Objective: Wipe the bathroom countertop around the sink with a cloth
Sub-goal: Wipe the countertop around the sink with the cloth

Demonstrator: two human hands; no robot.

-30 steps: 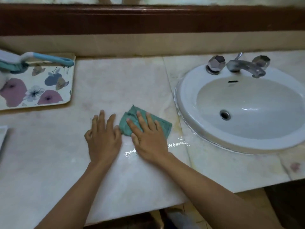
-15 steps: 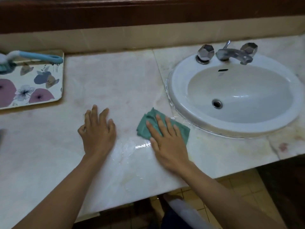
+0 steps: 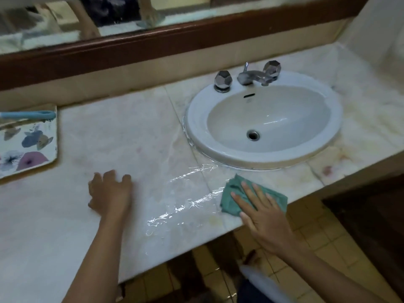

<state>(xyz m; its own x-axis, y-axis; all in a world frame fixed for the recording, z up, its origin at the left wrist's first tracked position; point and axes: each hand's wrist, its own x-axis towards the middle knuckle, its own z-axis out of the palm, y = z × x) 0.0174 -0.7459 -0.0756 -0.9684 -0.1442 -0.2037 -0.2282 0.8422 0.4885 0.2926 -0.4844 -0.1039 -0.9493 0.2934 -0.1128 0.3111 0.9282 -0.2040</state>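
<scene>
A green cloth [image 3: 231,193] lies flat on the pale marble countertop [image 3: 122,141], right at its front edge and just below the white oval sink [image 3: 328,101]. My right hand [image 3: 262,215] presses down on the cloth with its fingers spread flat. A wet, shiny streak [image 3: 183,193] runs across the counter to the left of the cloth. My left hand [image 3: 111,193] rests on the counter further left, fingers curled down, holding nothing.
A chrome tap with two faceted knobs [image 3: 249,77] stands behind the basin. A floral tray [image 3: 28,147] with a blue-handled brush [image 3: 28,115] sits at the far left. A wood-framed mirror [image 3: 153,38] runs along the back. Tiled floor [image 3: 317,243] shows below the counter's front edge.
My right hand has slid the cloth to the right along the front edge, from left of the sink to below it, leaving a wet trail. My left hand stayed about where it was.
</scene>
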